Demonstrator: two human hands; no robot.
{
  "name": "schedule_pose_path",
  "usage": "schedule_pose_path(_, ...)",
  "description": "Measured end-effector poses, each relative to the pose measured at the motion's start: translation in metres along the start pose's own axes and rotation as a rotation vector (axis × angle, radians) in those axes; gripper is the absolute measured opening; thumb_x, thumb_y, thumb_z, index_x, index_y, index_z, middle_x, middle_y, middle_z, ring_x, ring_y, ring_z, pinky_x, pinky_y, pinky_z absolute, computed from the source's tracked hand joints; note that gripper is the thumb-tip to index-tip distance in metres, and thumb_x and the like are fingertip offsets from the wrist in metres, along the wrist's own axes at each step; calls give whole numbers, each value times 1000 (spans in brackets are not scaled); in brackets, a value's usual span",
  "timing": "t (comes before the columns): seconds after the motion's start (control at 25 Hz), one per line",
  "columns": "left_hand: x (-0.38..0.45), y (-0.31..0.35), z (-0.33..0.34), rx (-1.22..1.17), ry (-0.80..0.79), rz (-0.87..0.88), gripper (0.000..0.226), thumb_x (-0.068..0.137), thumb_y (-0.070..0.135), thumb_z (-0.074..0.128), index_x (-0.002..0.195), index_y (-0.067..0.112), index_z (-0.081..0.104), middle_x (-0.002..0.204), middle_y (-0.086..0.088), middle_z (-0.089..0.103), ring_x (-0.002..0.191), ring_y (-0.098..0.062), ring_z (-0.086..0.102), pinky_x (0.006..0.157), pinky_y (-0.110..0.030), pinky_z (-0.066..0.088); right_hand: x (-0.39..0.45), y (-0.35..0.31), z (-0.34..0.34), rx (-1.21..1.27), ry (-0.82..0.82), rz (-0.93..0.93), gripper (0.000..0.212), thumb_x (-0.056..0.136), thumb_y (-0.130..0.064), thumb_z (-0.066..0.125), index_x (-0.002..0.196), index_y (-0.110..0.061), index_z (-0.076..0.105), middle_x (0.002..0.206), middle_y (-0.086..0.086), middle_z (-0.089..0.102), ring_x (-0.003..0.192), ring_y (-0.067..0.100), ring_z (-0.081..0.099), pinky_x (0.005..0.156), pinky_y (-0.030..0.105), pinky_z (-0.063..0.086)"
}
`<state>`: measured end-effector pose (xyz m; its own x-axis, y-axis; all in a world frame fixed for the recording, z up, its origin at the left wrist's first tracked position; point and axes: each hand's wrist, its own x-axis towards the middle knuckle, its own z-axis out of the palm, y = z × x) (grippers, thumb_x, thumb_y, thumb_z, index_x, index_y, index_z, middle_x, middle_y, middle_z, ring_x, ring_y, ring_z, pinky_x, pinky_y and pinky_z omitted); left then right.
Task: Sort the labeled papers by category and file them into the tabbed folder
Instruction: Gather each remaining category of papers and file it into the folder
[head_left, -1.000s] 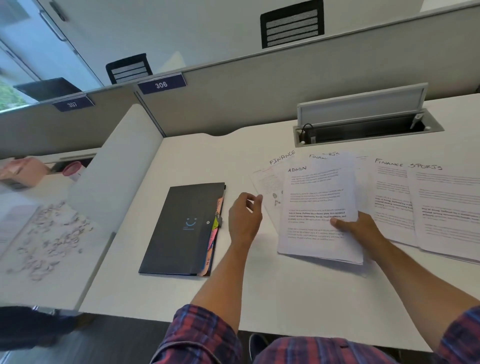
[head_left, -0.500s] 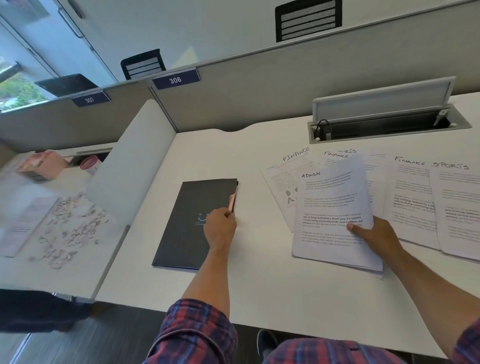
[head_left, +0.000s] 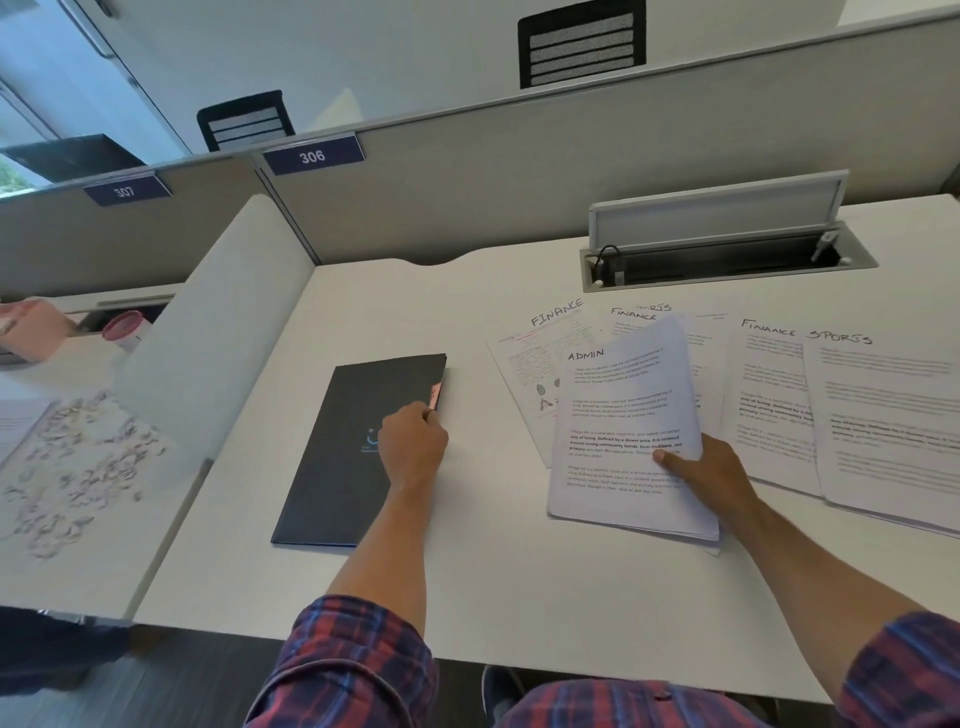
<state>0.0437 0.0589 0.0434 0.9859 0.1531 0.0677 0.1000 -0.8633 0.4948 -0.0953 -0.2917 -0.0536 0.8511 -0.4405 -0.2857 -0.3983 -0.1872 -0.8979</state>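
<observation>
left hand (head_left: 413, 446) curled at folder (head_left: 358, 457) right edge, fingertips pinching tabs (head_left: 436, 396). right hand (head_left: 711, 475) grips admin stack (head_left: 623, 431), thumb on top, stack partly lifted over finance and sports sheets (head_left: 852, 410) on tabletop (head_left: 493, 582). risk: loose one-hand grip lets sheets fan or slide; wrong tab pulled misfiles admin. folder shut, contents hidden.

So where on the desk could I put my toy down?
Bare desk along the near edge, and behind the dark folder up to the cable tray. Right of the ADMIN stack, spread papers crowd it.
</observation>
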Motion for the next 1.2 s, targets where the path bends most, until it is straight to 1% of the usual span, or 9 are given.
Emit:
schedule_pose_path(0.2, -21, 26, 4, -18, 94, 214, 23, 84, 6, 55, 62, 5, 61, 60, -7, 58, 56, -27, 54, 60, -41, 49, 0, 0, 0, -34, 6, -13, 23, 86, -31, 78, 105, -24, 69, 94, -4, 71, 82, 7, 67, 64, 27, 49)
schedule_pose_path(0.4, -50, 56, 20, -28, 53, 350, 25, 83, 6, 56, 57, 2, 56, 55, -9, 54, 50, -28, 50, 53, -40, 44, -1, -4, 0, 15, -15, -4, 27, 86, -27, 78, 110, -21, 69, 98, -1, 73, 85, 13, 69, 68, 29, 53)
schedule_pose_path(0.52, -64, 71, 32, -24, -20, 338, 27, 84, 10, 57, 58, 4, 57, 55, -7, 55, 50, -27, 51, 54, -38, 42, 0, -8, -2, 28, -17, -2, 28, 85, -27, 79, 111, -20, 69, 99, -1, 73, 86, 16, 71, 73, 33, 56)
schedule_pose_path(0.68, -70, 83, 46, -45, -170, 273, 25, 84, 15, 55, 61, 6, 60, 57, -6, 61, 55, -27, 58, 55, -39, 47, -1, -14, -7, 23, -8, -26, 24, 84, -30, 80, 105, -25, 69, 91, -11, 72, 80, 4, 69, 59, 18, 50)
schedule_pose_path(0.76, -68, 84, 51, -122, -289, 227, 30, 87, 24, 57, 61, 11, 64, 55, 1, 62, 52, -17, 57, 55, -35, 53, -1, -16, -10, 18, -1, -30, 24, 84, -30, 81, 104, -27, 69, 90, -12, 71, 76, 0, 68, 55, 13, 48)
schedule_pose_path(0.88, -61, 71, 51, -181, -318, 183, 43, 92, 39, 58, 55, 18, 56, 46, 11, 54, 42, -6, 46, 51, -25, 41, 0, -13, -12, -4, 6, -18, 23, 84, -30, 80, 103, -28, 68, 93, -8, 71, 77, 2, 67, 56, 15, 49)
schedule_pose_path(1.0, -51, 47, 48, 37, -370, 165, 24, 91, 42, 62, 85, 20, 67, 83, 5, 67, 74, -13, 65, 69, -32, 54, 2, -6, -11, -43, -15, 43, 32, 84, -29, 80, 113, -19, 68, 103, 1, 70, 87, 20, 69, 71, 31, 53)
schedule_pose_path(1.08, -53, 34, 50, 241, -433, 157, 37, 86, 50, 67, 105, 17, 63, 109, -3, 59, 99, -23, 61, 84, -42, 56, 3, -5, -11, -48, -31, 61, 39, 83, -30, 80, 118, -17, 69, 106, 2, 70, 94, 25, 69, 79, 35, 54)
schedule_pose_path(1.2, -62, 27, 55, 358, -446, 162, 62, 80, 63, 68, 121, 18, 55, 129, -10, 46, 119, -31, 50, 93, -49, 51, 2, -3, -11, -59, -51, 48, 35, 84, -35, 80, 114, -24, 67, 105, -2, 69, 90, 21, 67, 74, 32, 51)
